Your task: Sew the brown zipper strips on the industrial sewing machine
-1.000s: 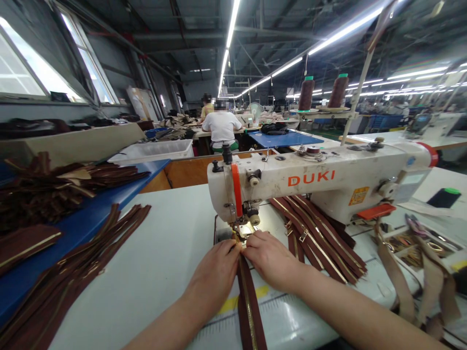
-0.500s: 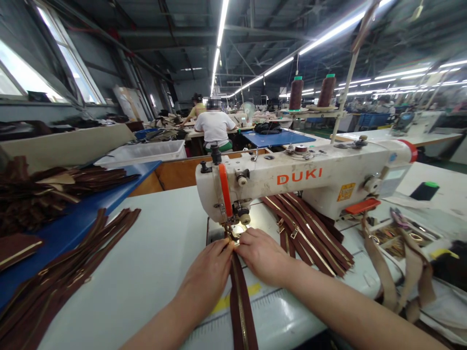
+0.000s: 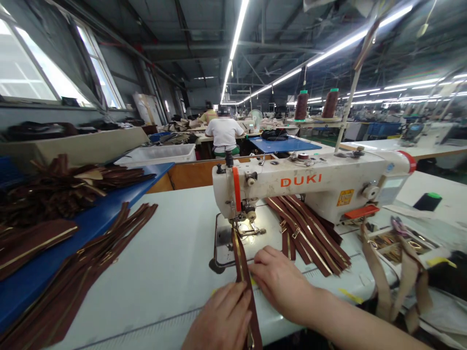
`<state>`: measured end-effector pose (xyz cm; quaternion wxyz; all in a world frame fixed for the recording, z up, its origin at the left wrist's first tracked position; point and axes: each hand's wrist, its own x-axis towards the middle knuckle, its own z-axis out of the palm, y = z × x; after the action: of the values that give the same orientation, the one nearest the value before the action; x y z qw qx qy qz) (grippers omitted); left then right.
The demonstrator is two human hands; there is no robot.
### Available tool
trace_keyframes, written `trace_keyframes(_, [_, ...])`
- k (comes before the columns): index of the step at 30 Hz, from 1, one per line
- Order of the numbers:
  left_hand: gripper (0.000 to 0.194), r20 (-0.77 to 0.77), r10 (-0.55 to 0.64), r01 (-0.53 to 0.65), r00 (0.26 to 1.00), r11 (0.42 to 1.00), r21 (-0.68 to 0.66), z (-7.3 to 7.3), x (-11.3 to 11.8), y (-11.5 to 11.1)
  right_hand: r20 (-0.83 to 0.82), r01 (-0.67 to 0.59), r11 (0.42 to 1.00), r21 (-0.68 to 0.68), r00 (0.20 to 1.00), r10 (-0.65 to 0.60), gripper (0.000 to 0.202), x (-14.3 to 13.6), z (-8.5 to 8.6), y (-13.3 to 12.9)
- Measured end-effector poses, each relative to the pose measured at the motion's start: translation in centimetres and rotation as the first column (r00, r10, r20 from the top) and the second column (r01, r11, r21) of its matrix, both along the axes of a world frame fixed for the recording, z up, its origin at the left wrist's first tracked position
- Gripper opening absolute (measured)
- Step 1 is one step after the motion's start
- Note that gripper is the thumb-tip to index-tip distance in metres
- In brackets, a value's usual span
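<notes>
A brown zipper strip (image 3: 241,257) with gold teeth runs from under the presser foot of the white sewing machine (image 3: 266,182) toward me. My left hand (image 3: 224,318) is closed on the strip near the table's front edge, fingers together over its teeth. Just ahead and to the right, my right hand (image 3: 280,282) has its fingers curled, the tips pinching the strip's right edge. The strip's near end passes beside my left hand and out of the frame. The metal needle plate (image 3: 224,248) shows left of the strip.
Several brown zippers (image 3: 310,233) lie under the machine arm. More zipper strips (image 3: 105,253) are heaped at the left, beside a blue board (image 3: 146,182). A parts tray (image 3: 401,243) and beige straps (image 3: 379,277) sit at the right. A person in white (image 3: 223,133) sits ahead.
Both hands have come back from the presser foot toward me. My left hand has slid farther down the strip than my right. The view has shifted slightly.
</notes>
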<state>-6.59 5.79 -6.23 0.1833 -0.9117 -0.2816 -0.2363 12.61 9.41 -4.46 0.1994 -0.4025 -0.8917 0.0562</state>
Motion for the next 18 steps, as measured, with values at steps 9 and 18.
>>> trace_keyframes(9, [0.030, 0.085, 0.062, -0.062, 0.994, 0.998, -0.005, 0.2, 1.8, -1.6, -0.231, 0.093, 0.991, -0.094, 0.967, -0.112, 0.019, -0.7, -1.5, -2.2])
trace_keyframes(18, [0.033, 0.041, 0.085, -0.081, 0.996, 0.992, -0.093, 0.8, 2.6, -1.0, -0.248, 0.090, 0.994, -0.055, 0.963, -0.101, 0.015, -0.9, -2.0, -1.9])
